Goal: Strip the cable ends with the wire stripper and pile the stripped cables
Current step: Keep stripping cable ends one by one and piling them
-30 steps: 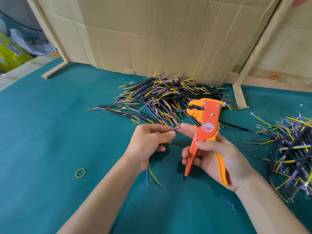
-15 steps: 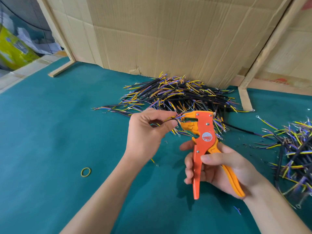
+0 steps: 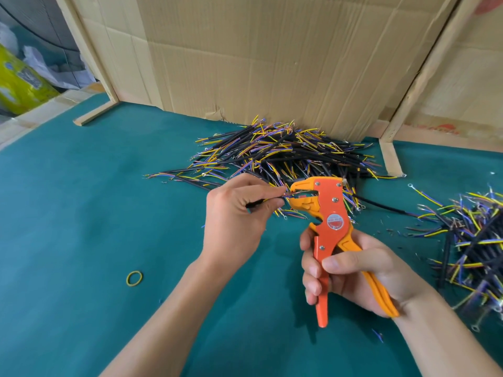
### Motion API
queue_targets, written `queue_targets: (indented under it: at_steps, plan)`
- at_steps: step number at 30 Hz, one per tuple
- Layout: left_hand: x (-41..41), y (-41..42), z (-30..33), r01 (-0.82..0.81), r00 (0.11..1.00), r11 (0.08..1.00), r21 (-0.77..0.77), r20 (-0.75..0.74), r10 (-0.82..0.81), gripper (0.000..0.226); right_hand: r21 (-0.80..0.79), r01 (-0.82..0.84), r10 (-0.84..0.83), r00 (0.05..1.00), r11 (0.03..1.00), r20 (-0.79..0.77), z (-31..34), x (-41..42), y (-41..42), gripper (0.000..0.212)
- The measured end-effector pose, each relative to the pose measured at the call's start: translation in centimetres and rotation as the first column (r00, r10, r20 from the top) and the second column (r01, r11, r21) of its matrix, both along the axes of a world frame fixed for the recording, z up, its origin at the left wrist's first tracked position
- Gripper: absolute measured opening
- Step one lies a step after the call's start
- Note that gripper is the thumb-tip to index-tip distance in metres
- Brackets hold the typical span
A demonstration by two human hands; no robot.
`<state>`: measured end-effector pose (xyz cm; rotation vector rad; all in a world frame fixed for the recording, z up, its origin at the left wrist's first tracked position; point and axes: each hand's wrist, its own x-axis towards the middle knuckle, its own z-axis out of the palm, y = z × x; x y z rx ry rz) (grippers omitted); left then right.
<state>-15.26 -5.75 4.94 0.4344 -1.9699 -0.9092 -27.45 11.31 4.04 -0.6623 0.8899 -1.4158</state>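
My right hand (image 3: pixel 353 270) grips the handles of an orange wire stripper (image 3: pixel 326 213), which stands upright with its jaws pointing left. My left hand (image 3: pixel 234 216) pinches a short black cable (image 3: pixel 255 203) between thumb and fingers, and its thin coloured wire ends reach into the stripper's jaws. Behind the hands a big pile of black cables (image 3: pixel 285 153) with yellow and purple ends lies against the cardboard. A second cable pile (image 3: pixel 473 240) spreads at the right edge.
A teal mat (image 3: pixel 81 213) covers the table. A yellow rubber band (image 3: pixel 134 278) lies at the left front. A cardboard wall (image 3: pixel 272 63) with wooden strips stands at the back. Small wire scraps lie near the right pile.
The stripper's handles have closed together in my right hand. My left hand has brought the cable's wire ends into the jaws. The view has shifted slightly.
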Motion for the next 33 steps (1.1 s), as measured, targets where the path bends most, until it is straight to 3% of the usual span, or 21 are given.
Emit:
queue_targets:
  at_steps: [11,18,23,33]
  plan:
    - [0.0,-0.5,-0.5,-0.079,0.997,0.995,-0.056,0.011,0.08,0.015,0.034,0.167,-0.169,0.984,0.985,0.052,-0.3,-0.2,-0.5,0.07]
    - [0.1,-0.8,-0.5,-0.091,0.996,0.995,-0.049,0.0,0.092,0.011,0.058,0.078,-0.082,0.995,0.995,0.056,-0.5,-0.1,-0.5,0.062]
    - [0.0,-0.6,-0.5,-0.07,0.995,0.992,-0.102,0.059,0.076,0.013,0.084,0.147,-0.146,0.989,0.986,-0.015,-0.6,0.8,-1.0,0.049]
    - [0.0,-0.4,-0.6,-0.054,0.994,0.982,-0.178,0.081,0.07,0.012,0.056,0.131,-0.124,0.985,0.99,-0.119,-0.2,1.1,-1.0,0.042]
